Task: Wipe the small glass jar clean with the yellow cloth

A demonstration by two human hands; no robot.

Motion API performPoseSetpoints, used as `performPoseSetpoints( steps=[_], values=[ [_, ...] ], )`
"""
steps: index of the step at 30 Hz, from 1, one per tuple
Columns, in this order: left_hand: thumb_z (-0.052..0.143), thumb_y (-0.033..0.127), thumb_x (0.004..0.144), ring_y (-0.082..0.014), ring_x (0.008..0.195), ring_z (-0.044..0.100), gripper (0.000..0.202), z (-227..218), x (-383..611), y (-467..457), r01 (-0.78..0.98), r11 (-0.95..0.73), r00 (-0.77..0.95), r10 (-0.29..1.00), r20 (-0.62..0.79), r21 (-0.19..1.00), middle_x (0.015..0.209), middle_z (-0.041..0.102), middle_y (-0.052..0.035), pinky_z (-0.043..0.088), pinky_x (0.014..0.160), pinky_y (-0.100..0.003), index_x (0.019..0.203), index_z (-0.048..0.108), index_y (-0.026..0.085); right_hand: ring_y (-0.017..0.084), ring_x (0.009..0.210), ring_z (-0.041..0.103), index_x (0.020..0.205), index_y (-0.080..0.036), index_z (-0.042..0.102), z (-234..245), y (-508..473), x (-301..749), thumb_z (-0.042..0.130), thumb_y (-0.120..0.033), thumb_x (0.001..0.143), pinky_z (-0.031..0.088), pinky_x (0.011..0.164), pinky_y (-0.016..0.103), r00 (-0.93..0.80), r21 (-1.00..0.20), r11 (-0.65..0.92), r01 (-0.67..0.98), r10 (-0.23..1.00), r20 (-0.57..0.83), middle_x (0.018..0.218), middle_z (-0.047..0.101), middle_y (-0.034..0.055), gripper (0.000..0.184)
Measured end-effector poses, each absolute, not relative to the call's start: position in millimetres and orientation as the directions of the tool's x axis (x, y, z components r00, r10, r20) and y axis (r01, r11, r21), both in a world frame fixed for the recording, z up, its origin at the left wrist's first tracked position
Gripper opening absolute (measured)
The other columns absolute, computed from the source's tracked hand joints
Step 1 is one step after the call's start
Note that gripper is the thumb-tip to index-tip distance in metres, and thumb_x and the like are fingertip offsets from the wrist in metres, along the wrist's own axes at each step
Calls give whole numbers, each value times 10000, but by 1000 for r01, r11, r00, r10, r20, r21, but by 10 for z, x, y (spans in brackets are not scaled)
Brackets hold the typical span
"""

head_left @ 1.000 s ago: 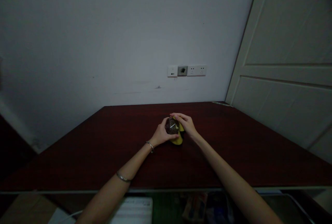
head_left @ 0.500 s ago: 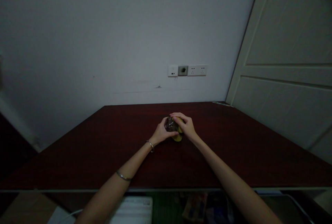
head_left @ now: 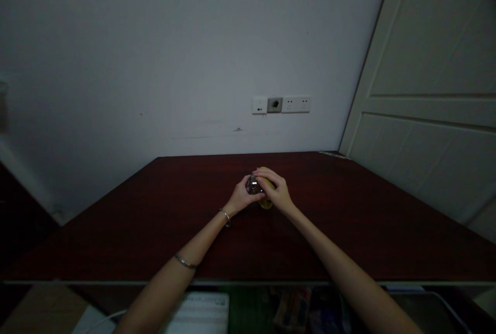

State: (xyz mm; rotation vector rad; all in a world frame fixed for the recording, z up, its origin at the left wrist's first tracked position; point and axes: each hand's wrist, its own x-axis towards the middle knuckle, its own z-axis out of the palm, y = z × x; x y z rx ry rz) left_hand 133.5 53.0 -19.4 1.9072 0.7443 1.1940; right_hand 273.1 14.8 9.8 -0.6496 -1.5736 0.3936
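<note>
Over the middle of the dark red table [head_left: 186, 210], both hands hold one small jar-like container [head_left: 254, 185]. Its left part is dark, shiny and looks see-through; its right end is a round yellow part [head_left: 266, 203], perhaps a lid. My left hand [head_left: 241, 195] is closed around the dark body, thumb along the near side. Wrapped over the yellow end from the right is my right hand [head_left: 279, 189], its fingers reaching across the top. The container seems to lie on its side, and much of it is hidden by the fingers.
A pale wall with sockets [head_left: 296, 104] rises behind the table. A white panelled door [head_left: 426, 101] stands at the right. Below the front edge are a white ridged object [head_left: 199, 313], a green surface [head_left: 248, 311] and dark packages [head_left: 292, 309].
The yellow end has turned a little, with more of it showing above the right fingers. Both hands stay on the container in nearly the same place; the view has shifted slightly.
</note>
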Motion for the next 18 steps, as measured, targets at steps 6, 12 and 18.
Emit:
performPoseSetpoints(
  steps=[6,12,18],
  values=[
    [777,369,554,-239,1061,537,751,-210,1323,548,116,-631,398,737,546,767,1168,561,-100,411,942,-365,1196,453,150,211,964,587,880,-248,689,107,192,2782,548,-311,803,427,924,393,-51,-606,771,197,625,779,952,671,42,172],
    [789,364,531,-243,1055,547,814,-229,1321,529,141,-639,470,716,517,756,1171,563,-104,424,929,-369,1229,421,163,205,883,611,862,-213,688,109,252,2825,533,-328,809,465,840,356,19,-697,687,205,709,705,910,676,58,200],
    [781,318,538,-232,1036,550,773,-262,1323,568,202,-670,408,720,561,714,1153,568,-109,428,917,-357,1207,436,140,199,963,586,880,-229,681,82,174,2779,539,-238,809,411,941,404,-144,-474,826,304,532,835,965,673,48,159]
  ],
)
